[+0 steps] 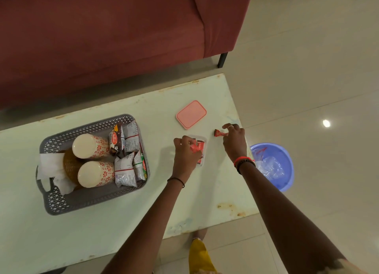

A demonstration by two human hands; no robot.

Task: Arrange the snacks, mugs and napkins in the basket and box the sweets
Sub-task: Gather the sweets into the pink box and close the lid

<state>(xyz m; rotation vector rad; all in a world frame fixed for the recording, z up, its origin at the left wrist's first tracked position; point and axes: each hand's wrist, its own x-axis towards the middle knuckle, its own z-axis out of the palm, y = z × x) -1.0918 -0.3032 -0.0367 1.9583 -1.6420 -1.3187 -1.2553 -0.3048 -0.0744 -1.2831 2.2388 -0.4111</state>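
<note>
Left hand point(187, 150) closes its fingers on a red sweet right over the clear box point(202, 150), and right hand point(234, 139), just right of the box, pinches another wrapped sweet point(220, 133) by its twisted end above the worktop point(184, 202). Well left of the box, the grey basket point(61, 200) already carries both mugs point(90, 146), the snack packets point(126, 171) and the napkins point(50, 165), so that part looks finished; boxing is underway, with the pink lid point(191, 114) lying off, just beyond the box
</note>
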